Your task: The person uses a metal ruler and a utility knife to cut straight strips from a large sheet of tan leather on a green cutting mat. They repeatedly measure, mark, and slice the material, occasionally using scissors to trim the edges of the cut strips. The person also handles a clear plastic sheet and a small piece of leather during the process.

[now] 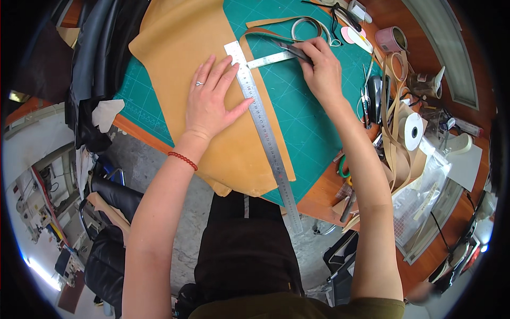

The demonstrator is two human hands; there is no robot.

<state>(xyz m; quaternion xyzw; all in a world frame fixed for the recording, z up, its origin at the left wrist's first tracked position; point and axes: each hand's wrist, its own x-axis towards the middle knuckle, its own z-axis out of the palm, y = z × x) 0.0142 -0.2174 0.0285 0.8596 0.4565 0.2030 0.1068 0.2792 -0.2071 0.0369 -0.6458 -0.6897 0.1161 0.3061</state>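
Observation:
A large tan leather piece [175, 58] lies across the green cutting mat [313, 122]. Along its right side rests a long metal ruler [261, 119], slightly slanted, its near end jutting past the table edge. My left hand [212, 98] is spread flat on the leather, its fingertips and thumb at the ruler. In my right hand [321, 66] is a dark cutter knife [293, 50], gripped with its tip toward the left. A short pale ruler [271, 59] lies crosswise from the long ruler to below my right hand; whether the fingers touch it, I cannot tell.
Leather strips [265, 24] curl at the mat's far side. Scissors [364, 101], a white spool [413, 132], a pink tin [391, 39] and clear plastic bags [425, 196] crowd the right. Dark leather rolls [98, 48] hang at left, near a black chair [109, 255].

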